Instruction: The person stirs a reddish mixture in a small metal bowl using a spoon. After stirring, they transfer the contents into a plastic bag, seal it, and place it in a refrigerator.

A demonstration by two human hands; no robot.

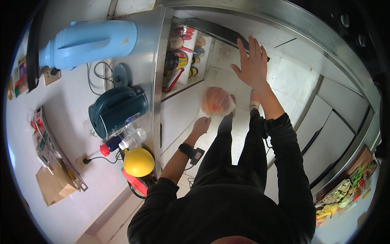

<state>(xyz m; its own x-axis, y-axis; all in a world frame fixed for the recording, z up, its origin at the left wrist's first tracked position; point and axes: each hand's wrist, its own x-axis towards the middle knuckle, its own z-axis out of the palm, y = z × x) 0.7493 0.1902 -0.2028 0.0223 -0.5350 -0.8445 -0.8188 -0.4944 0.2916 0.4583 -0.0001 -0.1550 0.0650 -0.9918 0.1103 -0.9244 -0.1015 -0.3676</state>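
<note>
My left hand point(201, 126) is closed on the gathered neck of a clear plastic bag point(218, 101) with orange-red contents, which hangs over the tiled floor. My right hand point(252, 65) is spread, its fingers apart, beside the black top edge of a cabinet door point(213, 29). It holds nothing; whether its fingertips touch that edge I cannot tell. Below the counter, to the left of that hand, a cabinet compartment point(189, 82) stands open, with bottles and jars inside, among them a dark bottle with a yellow label point(179, 60).
On the steel counter point(149, 45) at left are a light blue thermos flask point(91, 44), a dark green kettle point(118, 111), clear plastic bottles point(135, 137) and a yellow round object point(139, 162). Vegetables point(338, 195) lie on trays at lower right. White cabinet fronts point(320, 122) flank the floor.
</note>
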